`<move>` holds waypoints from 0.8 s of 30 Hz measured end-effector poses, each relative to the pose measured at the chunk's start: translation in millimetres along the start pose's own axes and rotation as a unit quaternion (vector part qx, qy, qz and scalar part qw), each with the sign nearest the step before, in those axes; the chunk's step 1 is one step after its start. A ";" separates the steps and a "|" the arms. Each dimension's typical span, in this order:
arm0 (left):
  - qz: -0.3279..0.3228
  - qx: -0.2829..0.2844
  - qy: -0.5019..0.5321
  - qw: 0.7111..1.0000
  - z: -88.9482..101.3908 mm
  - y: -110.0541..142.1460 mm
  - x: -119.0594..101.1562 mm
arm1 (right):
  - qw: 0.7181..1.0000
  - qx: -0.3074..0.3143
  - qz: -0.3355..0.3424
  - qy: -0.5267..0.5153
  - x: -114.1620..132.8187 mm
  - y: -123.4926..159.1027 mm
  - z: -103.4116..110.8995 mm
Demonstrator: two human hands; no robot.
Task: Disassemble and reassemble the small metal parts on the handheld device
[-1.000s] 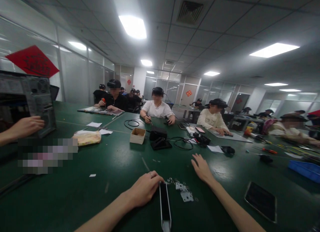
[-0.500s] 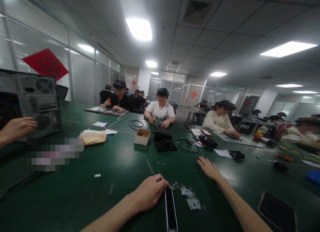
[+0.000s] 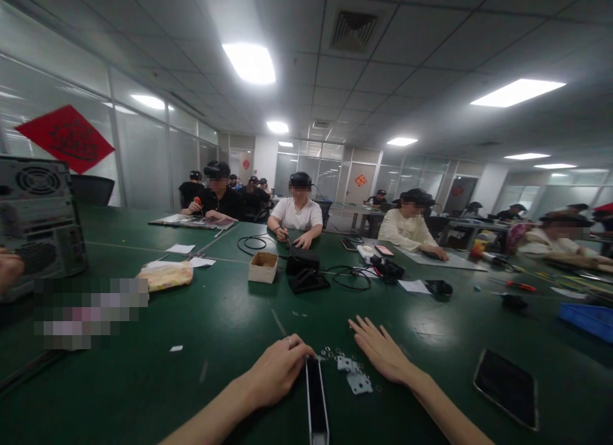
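Note:
My left hand, with a ring on one finger, has its fingers curled at the far end of a long narrow black object with silver edges. Its fingertips are partly hidden. Palm down and fingers spread, my right hand is over the table just right of the small parts and holds nothing. Between the hands lie flat metal brackets with holes and several small rings scattered beside them.
A dark phone-like slab lies at the right, near a blue tray. Ahead stand a small open box and a black device. A computer case is at the left, with another person's hand beside it. Co-workers sit around.
The view has turned slightly right. My right hand has come closer to the brackets, its fingers more spread. My left hand stays at the end of the narrow object.

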State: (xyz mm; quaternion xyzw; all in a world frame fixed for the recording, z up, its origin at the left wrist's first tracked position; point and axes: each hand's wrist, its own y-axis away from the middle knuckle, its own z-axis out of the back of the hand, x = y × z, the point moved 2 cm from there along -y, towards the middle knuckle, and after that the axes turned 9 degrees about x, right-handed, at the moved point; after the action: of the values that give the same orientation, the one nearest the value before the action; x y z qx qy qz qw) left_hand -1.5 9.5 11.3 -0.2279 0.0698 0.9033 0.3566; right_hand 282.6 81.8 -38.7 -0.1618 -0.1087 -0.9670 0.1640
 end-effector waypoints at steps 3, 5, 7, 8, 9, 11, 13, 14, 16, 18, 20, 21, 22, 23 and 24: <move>-0.013 -0.012 -0.009 1.000 -3.5 -1.7 2.2 | 0.999 0.021 0.025 -0.032 28.2 15.4 0.7; -0.020 -0.022 -0.011 0.999 -6.5 -3.1 4.8 | 0.998 0.030 0.043 -0.036 44.4 22.4 2.1; -0.023 -0.030 -0.014 0.999 -8.7 -4.0 6.8 | 0.997 0.031 0.064 -0.033 56.7 25.9 2.8; -0.023 -0.031 -0.015 0.999 -9.3 -4.1 7.2 | 0.997 0.028 0.072 -0.031 60.9 26.5 2.8; -0.023 -0.031 -0.016 0.999 -9.5 -4.1 7.2 | 0.996 0.021 0.079 -0.030 64.0 26.5 2.6; -0.020 -0.030 -0.016 0.999 -8.8 -3.7 6.1 | 0.995 -0.001 0.091 -0.033 67.4 25.7 2.0; -0.017 -0.027 -0.015 0.999 -7.2 -3.1 4.2 | 0.993 -0.026 0.105 -0.040 69.1 25.3 2.1; -0.016 -0.025 -0.014 0.999 -6.4 -2.8 3.2 | 0.992 -0.037 0.111 -0.043 69.8 25.7 2.6; -0.014 -0.022 -0.012 1.000 -4.8 -2.3 1.7 | 0.990 -0.053 0.123 -0.050 72.2 28.1 4.5; -0.011 -0.020 -0.011 1.000 -3.9 -2.0 1.2 | 0.987 -0.055 0.137 -0.059 76.2 32.0 6.4; -0.009 -0.019 -0.012 1.000 -4.0 -1.9 1.3 | 0.986 -0.040 0.152 -0.063 81.5 36.2 6.4; -0.009 -0.018 -0.014 1.000 -4.2 -2.0 1.4 | 0.985 -0.028 0.158 -0.060 84.4 37.9 5.3; -0.010 -0.019 -0.017 1.000 -4.6 -2.1 1.5 | 0.985 -0.016 0.165 -0.054 87.2 39.1 3.5; -0.012 -0.020 -0.020 1.000 -4.9 -2.3 1.6 | 0.984 -0.008 0.174 -0.045 89.7 39.9 1.2; -0.012 -0.020 -0.022 0.999 -5.3 -2.6 1.8 | 0.983 -0.004 0.182 -0.037 91.9 40.1 -1.2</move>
State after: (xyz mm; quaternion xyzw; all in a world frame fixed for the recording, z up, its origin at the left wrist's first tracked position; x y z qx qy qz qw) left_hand 1.1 11.0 5.9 -0.2163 0.0410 0.9050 0.3640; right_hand 214.2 18.6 -1.5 -0.2156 -0.0797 -0.9146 0.3327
